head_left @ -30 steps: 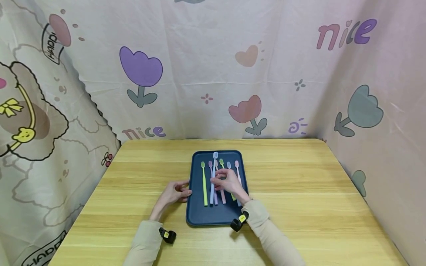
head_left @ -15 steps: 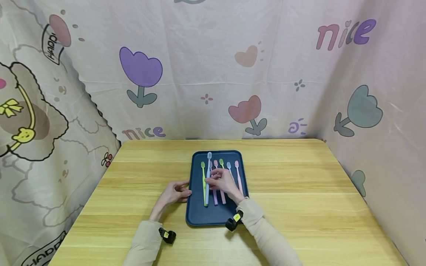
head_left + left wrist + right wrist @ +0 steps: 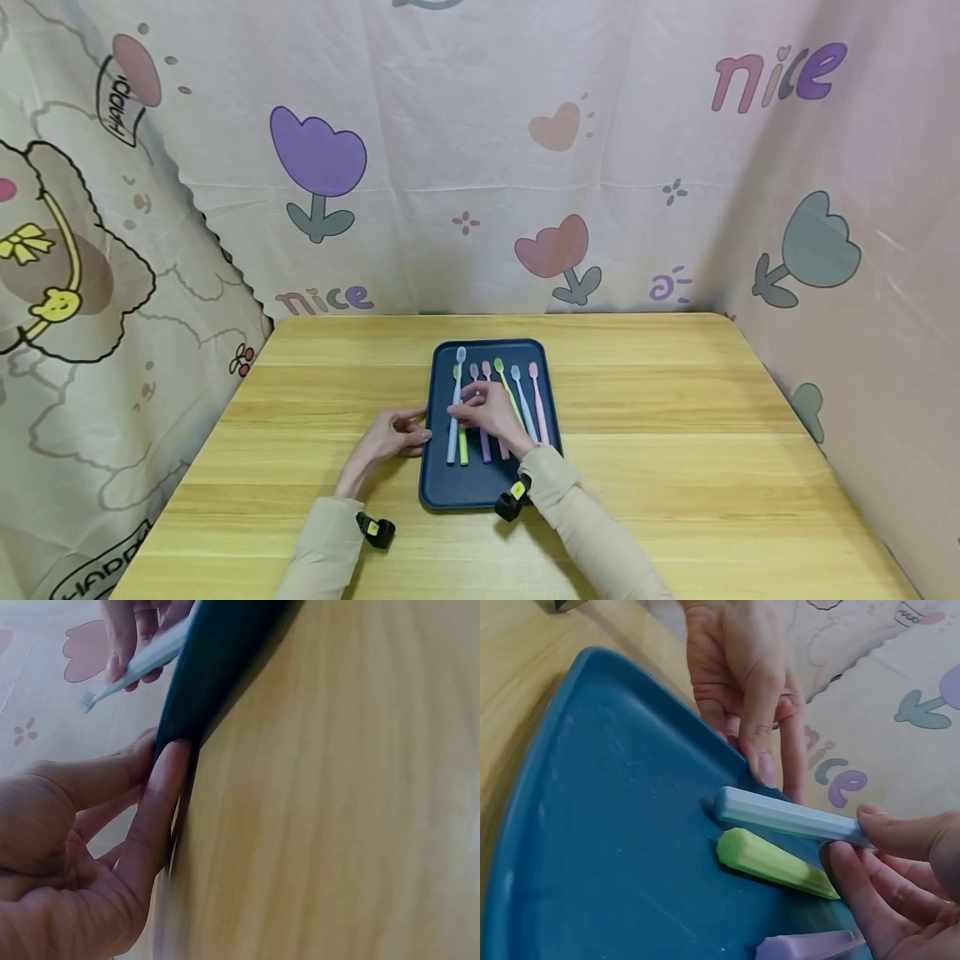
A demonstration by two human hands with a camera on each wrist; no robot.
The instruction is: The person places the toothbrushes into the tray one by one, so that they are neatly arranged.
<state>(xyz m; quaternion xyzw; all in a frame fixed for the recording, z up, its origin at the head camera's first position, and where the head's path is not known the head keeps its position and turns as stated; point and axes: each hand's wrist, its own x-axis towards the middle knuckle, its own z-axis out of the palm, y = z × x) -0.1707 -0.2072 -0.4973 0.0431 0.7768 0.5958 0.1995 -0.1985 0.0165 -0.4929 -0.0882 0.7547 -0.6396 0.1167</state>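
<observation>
In the head view, my right hand (image 3: 489, 414) pinches a light blue toothbrush (image 3: 453, 442) between thumb and fingers over the left side of a dark blue tray (image 3: 480, 493). In the right wrist view, the handle end of this blue toothbrush (image 3: 780, 815) is close to the tray surface; I cannot tell whether it touches. A green toothbrush (image 3: 772, 862) lies just right of it, partly covered in the head view. My left hand (image 3: 392, 435) grips the tray's left rim, with its fingers seen at the edge in the left wrist view (image 3: 161, 802).
Further right on the tray lie a purple toothbrush (image 3: 486, 450), a pink one (image 3: 487, 368), another green one (image 3: 508, 385), another blue one (image 3: 522, 396) and a pink one (image 3: 537, 400). Under the tray is a wooden table (image 3: 660, 400), with a printed curtain (image 3: 450, 150) behind.
My right hand has moved left with the blue toothbrush, from over the purple one, across the green one, to the green one's left. My left hand has stayed on the rim.
</observation>
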